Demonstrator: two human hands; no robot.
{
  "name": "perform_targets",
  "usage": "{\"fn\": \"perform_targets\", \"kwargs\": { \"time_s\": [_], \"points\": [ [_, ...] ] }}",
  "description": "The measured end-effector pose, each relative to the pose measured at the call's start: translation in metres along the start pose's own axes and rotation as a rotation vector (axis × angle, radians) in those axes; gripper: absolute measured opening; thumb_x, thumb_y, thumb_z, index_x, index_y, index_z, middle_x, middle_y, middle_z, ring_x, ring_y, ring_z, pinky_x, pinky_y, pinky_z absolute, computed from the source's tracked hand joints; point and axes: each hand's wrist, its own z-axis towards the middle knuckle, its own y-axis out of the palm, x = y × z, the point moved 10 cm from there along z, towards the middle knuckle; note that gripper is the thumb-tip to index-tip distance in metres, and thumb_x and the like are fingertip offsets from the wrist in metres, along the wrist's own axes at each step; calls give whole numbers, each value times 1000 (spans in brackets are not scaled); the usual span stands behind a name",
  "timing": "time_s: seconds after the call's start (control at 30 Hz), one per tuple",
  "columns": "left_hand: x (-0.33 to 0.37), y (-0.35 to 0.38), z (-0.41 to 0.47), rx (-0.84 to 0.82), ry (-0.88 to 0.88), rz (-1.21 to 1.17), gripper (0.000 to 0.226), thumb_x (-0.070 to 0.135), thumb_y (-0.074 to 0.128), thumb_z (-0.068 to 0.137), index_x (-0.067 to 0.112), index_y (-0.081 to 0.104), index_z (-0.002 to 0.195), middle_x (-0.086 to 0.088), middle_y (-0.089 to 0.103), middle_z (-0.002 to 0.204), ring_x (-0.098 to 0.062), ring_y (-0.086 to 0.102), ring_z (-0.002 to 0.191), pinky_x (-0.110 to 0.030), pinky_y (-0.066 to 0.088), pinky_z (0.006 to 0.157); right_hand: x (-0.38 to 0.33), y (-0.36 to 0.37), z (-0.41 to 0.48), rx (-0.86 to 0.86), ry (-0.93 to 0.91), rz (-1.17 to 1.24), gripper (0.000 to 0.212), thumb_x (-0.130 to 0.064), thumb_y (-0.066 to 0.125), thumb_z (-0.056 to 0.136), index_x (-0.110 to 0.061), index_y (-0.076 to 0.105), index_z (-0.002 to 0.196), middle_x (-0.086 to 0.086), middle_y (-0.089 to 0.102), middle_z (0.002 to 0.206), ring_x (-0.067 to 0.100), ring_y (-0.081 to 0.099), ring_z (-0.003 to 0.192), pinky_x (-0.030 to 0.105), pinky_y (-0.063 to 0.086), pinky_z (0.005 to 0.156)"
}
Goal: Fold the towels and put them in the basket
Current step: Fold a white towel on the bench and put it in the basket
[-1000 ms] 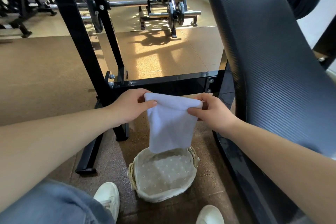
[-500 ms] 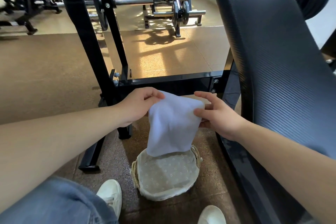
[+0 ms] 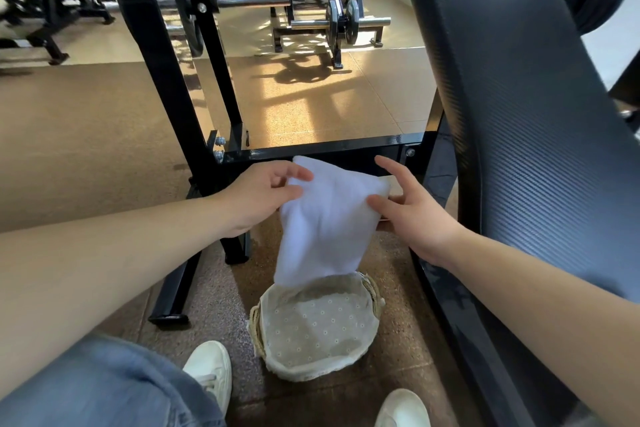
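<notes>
Towel [image 3: 325,222] mid-fold, held in the air right above the basket [image 3: 318,326], its lower hem hanging over the far rim w/o visibly touching the liner. Your left hand [image 3: 258,199] pinches the top-left edge btwn thumb and curled fingers and seems to carry the weight. Your right hand [image 3: 415,218] is splayed wide, thumb tip resting on the right edge, index clear of the cloth.

Step in hand, by my read: folding, not yet stowing. The piece looks narrow enough but hangs too long for the basket, which sits on the floor btwn your shoes [image 3: 209,374] and shows no towel inside.

Next move prob. calls for the right hand to take a firm hold, then bring the lower hem up to the top edge, corners matched, before you lower it in flat.

Hard to make out: how many layers the towel has, and whether a right finger behind the cloth backs the thumb. The hem blocks part of the basket's far rim. No other towels in frame. The bench pad [image 3: 519,114] walls off the right side, and both forearms run out of frame.
</notes>
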Motion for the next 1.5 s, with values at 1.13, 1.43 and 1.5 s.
{"fn": "perform_targets", "kwargs": {
  "time_s": [1.13, 1.43, 1.5],
  "points": [
    [19, 15, -1, 44, 178, 528, 53, 21, 75, 84, 41, 60, 131, 21, 60, 117, -5, 55, 108, -11, 40, 77, -12, -7, -5, 195, -186, -678, 51, -23, 73, 88, -33, 56, 135, -13, 60, 102, 9, 57, 94, 6, 37, 66],
    [21, 9, 1, 86, 200, 553, 36, 23, 73, 86, 44, 64, 113, 11, 49, 117, -11, 46, 112, -24, 41, 87, -19, -12, -4, 168, -228, -714, 32, -24, 74, 89, -30, 69, 120, -2, 49, 121, 16, 45, 120, 29, 36, 98],
    [19, 6, 0, 92, 180, 464, 39, 22, 77, 85, 44, 63, 114, 10, 39, 126, -8, 41, 119, -21, 39, 92, -19, -13, -4, 135, -209, -610, 29, -25, 74, 89, -41, 67, 112, -12, 48, 131, 7, 42, 127, 31, 36, 103]
  ]
}}
